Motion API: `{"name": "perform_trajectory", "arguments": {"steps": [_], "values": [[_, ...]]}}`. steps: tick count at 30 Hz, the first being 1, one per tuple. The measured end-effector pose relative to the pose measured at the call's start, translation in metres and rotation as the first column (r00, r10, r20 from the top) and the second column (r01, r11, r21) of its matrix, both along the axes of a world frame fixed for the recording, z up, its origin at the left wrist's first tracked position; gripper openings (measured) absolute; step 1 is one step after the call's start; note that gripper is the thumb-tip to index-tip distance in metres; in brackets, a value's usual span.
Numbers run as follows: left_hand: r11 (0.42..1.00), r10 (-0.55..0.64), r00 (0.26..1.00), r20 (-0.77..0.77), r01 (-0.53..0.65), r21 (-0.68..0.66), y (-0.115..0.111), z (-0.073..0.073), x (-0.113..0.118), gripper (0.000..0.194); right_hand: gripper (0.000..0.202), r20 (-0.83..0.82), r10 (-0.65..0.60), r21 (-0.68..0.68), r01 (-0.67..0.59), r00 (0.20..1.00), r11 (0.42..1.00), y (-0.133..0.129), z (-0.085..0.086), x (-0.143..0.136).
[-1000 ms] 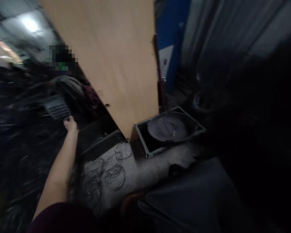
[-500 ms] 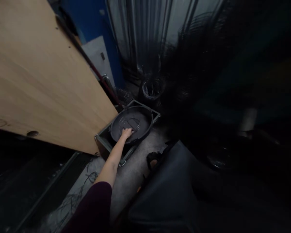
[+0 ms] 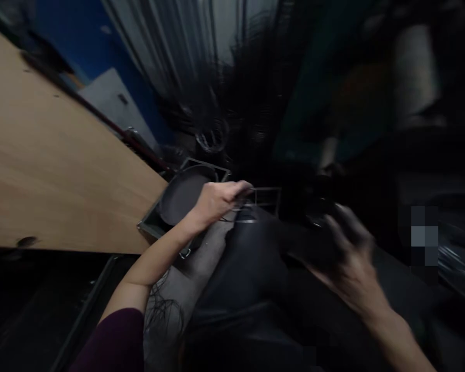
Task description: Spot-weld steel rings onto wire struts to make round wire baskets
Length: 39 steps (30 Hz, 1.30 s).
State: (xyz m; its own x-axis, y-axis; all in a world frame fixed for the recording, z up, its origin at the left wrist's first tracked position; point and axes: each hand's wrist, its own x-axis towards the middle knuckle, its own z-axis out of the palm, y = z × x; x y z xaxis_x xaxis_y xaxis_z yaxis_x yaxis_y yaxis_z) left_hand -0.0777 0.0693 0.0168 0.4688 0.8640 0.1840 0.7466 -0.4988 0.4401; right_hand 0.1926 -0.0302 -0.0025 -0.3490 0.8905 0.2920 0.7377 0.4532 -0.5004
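Observation:
My left hand [image 3: 221, 200] is closed, with its fingers pinched on a thin bent wire piece [image 3: 269, 189] of squared outline. Behind that hand is a round, dark, shallow basin [image 3: 184, 194], which rests on an open metal-edged box [image 3: 149, 231]. Over on the right, my right hand [image 3: 352, 258] is raised above the dark area by my lap, its thumb and fingers apart in a curve. Motion blurs it, and I make out nothing in it.
A large wooden panel [image 3: 70, 170] stands at the left beside the box. Thin wire scraps [image 3: 163, 307] lie on the grey floor [image 3: 178, 289]. Beyond the basin are a coil of wire [image 3: 212, 138] and long hanging strands [image 3: 174, 46]. A pale cylinder [image 3: 416, 67] shows at upper right.
My left hand has come out of the basin, up and to the right, with the wire piece in it. My right hand has come into clear view. The camera has turned right.

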Motion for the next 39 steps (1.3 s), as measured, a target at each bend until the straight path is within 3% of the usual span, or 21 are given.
{"name": "perform_trajectory", "arguments": {"steps": [2,4,7,9,12,15,17,19,20,21,22,23,24,25,27,29,33,36,39], "values": [[0.966,-0.251,0.968,-0.010,0.250,-0.071,-0.010,0.007,0.056,0.032,0.090,-0.010,0.064,0.001,-0.064,0.998,0.998,0.002,-0.008,0.008],[0.917,-0.363,0.927,0.091,0.373,-0.141,-0.013,0.003,0.085,0.035,0.095,-0.056,0.066,-0.118,-0.073,0.996,0.990,0.002,-0.028,0.031],[0.903,-0.304,0.916,0.260,0.364,-0.227,-0.005,-0.019,0.090,0.051,0.097,-0.190,-0.090,-0.282,0.034,0.978,0.959,-0.008,-0.063,0.076],[0.894,-0.289,0.932,0.217,0.344,-0.288,-0.002,-0.036,0.090,0.080,0.097,-0.234,-0.153,-0.342,0.066,0.960,0.937,-0.016,-0.079,0.097],[0.867,-0.398,0.916,0.056,0.396,-0.304,-0.012,-0.058,0.109,0.108,0.095,-0.124,-0.154,-0.381,0.096,0.980,0.920,-0.019,-0.076,0.100],[0.828,-0.479,0.878,0.001,0.452,-0.332,-0.029,-0.072,0.136,0.100,0.090,0.136,-0.072,-0.379,0.119,0.988,0.918,-0.012,-0.053,0.082],[0.795,-0.491,0.869,0.056,0.474,-0.378,-0.034,-0.080,0.143,0.092,0.089,0.133,0.045,-0.384,0.010,0.990,0.923,-0.002,-0.045,0.080],[0.782,-0.475,0.872,0.116,0.479,-0.399,-0.034,-0.089,0.142,0.089,0.083,0.009,0.076,-0.362,-0.067,0.997,0.930,0.008,-0.048,0.104],[0.788,-0.461,0.879,0.124,0.470,-0.397,-0.033,-0.093,0.139,0.087,0.074,-0.012,-0.003,-0.349,-0.002,1.000,0.937,0.011,-0.053,0.126],[0.798,-0.450,0.885,0.123,0.460,-0.390,-0.031,-0.097,0.136,0.084,0.060,0.044,-0.148,-0.357,0.154,0.988,0.921,0.013,-0.060,0.153],[0.807,-0.445,0.888,0.118,0.455,-0.377,-0.030,-0.099,0.134,0.082,0.047,0.160,-0.332,-0.358,0.368,0.930,0.858,0.014,-0.066,0.183],[0.810,-0.451,0.885,0.119,0.462,-0.361,-0.029,-0.101,0.132,0.080,0.040,0.345,-0.496,-0.339,0.599,0.797,0.726,0.014,-0.074,0.214],[0.809,-0.463,0.877,0.126,0.476,-0.343,-0.029,-0.101,0.131,0.079,0.039,0.543,-0.550,-0.314,0.760,0.635,0.569,0.015,-0.081,0.244],[0.806,-0.476,0.869,0.136,0.493,-0.327,-0.029,-0.102,0.130,0.078,0.039,0.631,-0.546,-0.297,0.822,0.551,0.486,0.016,-0.089,0.270],[0.803,-0.492,0.858,0.147,0.513,-0.305,-0.029,-0.101,0.131,0.078,0.036,0.720,-0.474,-0.316,0.848,0.506,0.425,0.018,-0.103,0.310],[0.806,-0.490,0.858,0.153,0.513,-0.296,-0.030,-0.102,0.130,0.078,0.032,0.737,-0.398,-0.361,0.816,0.546,0.452,0.019,-0.114,0.333],[0.823,-0.472,0.875,0.108,0.481,-0.303,-0.027,-0.096,0.122,0.076,0.027,0.749,-0.299,-0.382,0.754,0.591,0.534,0.014,-0.120,0.348],[0.844,-0.412,0.906,0.091,0.418,-0.337,-0.020,-0.077,0.120,0.071,0.036,0.759,-0.292,-0.347,0.740,0.582,0.576,0.005,-0.113,0.353],[0.879,-0.319,0.933,0.169,0.358,-0.316,-0.009,-0.048,0.142,0.055,0.045,0.774,-0.329,-0.272,0.754,0.541,0.598,0.000,-0.101,0.355]]}}
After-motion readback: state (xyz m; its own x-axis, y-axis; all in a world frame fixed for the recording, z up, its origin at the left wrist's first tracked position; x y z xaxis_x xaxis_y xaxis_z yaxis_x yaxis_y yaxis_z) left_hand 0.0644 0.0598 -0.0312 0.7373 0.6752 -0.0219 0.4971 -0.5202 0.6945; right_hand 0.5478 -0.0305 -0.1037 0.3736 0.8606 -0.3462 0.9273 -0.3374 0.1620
